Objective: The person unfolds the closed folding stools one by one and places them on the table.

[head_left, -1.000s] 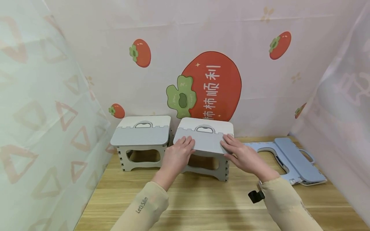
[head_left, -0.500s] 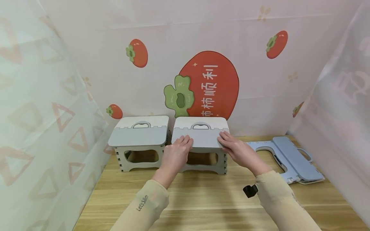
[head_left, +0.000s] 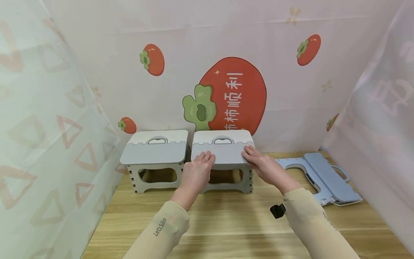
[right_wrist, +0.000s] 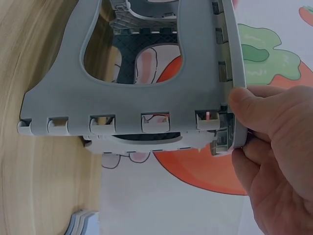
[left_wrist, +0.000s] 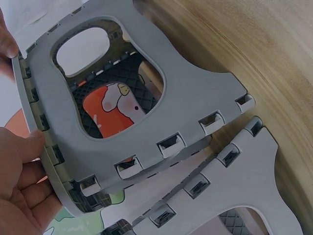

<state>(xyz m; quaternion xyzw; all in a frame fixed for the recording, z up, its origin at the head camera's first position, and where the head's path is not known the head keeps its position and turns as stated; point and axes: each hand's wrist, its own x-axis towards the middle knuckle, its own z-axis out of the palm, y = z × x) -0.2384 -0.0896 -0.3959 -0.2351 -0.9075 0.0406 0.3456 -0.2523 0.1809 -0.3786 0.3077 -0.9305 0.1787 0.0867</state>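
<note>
Two grey-and-white folding step stools stand side by side on the wooden table. Both hands hold the front edge of the right-hand stool [head_left: 226,154], one near each corner. In the head view the left hand's [head_left: 197,172] fingers lie over the seat; the left wrist view has its thumb against the rim of this stool [left_wrist: 188,83]. At the other corner is the right hand [head_left: 263,167]. Its thumb presses the rim in the right wrist view, where the fingers of that hand [right_wrist: 276,142] curl at the corner. The seat's carry handle [head_left: 223,140] points toward the wall.
The other standing stool [head_left: 156,154] is close on the left, with a narrow gap between. A blue folding stool [head_left: 336,180] lies folded flat on the right of the table [head_left: 226,230]. Printed cloth walls [head_left: 275,90] enclose the back and sides.
The held stool has moved back toward the wall and straightened from a slight angle, coming roughly level with the left stool. Both hands have kept hold of it.
</note>
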